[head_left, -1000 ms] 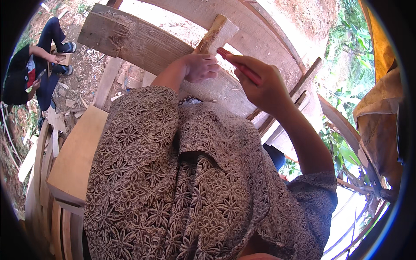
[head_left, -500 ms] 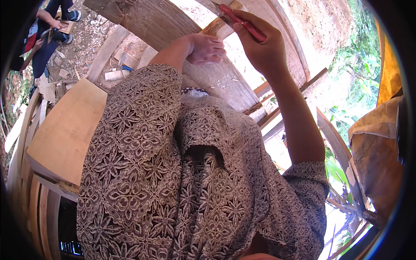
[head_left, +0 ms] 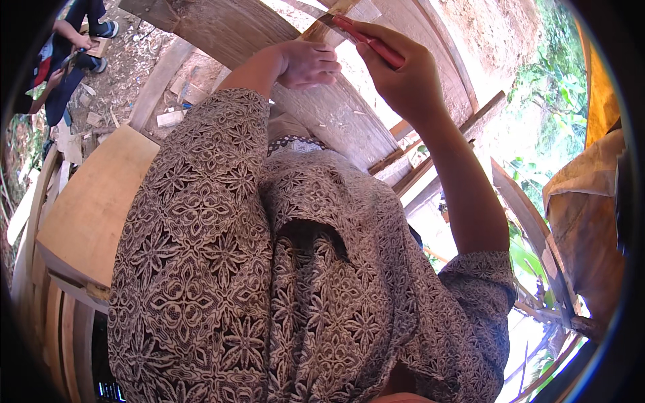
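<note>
Moved: right hand, nearer the left hand than half a second ago; blade of red knife now at the wood piece, cutting contact seemingly regained. Right hand: wrapped round knife handle. Left hand: fingers curled, apparently gripping the wood piece, which extends just beyond it. Plank: beyond left wrist.

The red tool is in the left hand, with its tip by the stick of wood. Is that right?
Not quite: the red tool is in the right hand, with its tip by the stick of wood. The head view shows this.
</note>
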Demonstrator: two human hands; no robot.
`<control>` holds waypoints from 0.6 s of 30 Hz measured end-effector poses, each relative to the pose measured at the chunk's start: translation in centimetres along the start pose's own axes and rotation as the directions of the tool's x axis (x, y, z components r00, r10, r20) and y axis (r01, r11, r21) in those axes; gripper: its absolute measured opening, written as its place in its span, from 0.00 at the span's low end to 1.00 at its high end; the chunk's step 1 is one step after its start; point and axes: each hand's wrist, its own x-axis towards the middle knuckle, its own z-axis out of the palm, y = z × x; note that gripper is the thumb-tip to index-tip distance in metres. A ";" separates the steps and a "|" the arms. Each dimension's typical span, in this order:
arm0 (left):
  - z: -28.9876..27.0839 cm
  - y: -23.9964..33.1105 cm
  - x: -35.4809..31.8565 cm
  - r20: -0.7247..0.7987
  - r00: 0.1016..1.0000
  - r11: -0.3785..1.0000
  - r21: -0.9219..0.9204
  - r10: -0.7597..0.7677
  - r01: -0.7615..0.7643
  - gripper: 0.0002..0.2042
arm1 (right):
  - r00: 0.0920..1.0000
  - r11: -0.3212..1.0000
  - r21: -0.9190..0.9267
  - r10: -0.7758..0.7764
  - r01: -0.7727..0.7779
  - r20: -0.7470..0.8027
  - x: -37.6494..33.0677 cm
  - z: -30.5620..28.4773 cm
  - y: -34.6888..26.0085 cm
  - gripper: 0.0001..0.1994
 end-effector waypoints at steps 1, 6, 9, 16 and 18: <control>0.1 0.0 0.0 0.007 1.000 1.000 0.009 -0.007 0.007 0.17 | 1.000 1.000 0.001 0.008 -0.008 0.006 -0.2 -0.4 -0.2 0.15; 0.7 -0.2 0.5 0.016 1.000 0.998 0.055 -0.009 0.008 0.17 | 0.996 0.996 -0.032 0.080 -0.078 0.041 -2.2 -2.8 -1.2 0.16; 0.8 0.0 0.7 0.021 1.000 0.999 0.048 -0.017 0.016 0.17 | 0.990 0.990 0.051 0.128 -0.131 0.063 -4.4 -5.1 -2.2 0.16; 1.9 -0.1 1.3 -0.007 1.000 0.996 0.088 0.004 -0.003 0.17 | 0.940 0.949 -0.033 0.314 -0.313 0.132 -9.7 -12.5 -7.7 0.18; 2.3 -0.1 1.4 0.001 1.000 0.994 0.106 0.011 -0.011 0.18 | 0.948 0.956 -0.049 0.294 -0.290 0.126 -10.6 -13.4 -8.3 0.18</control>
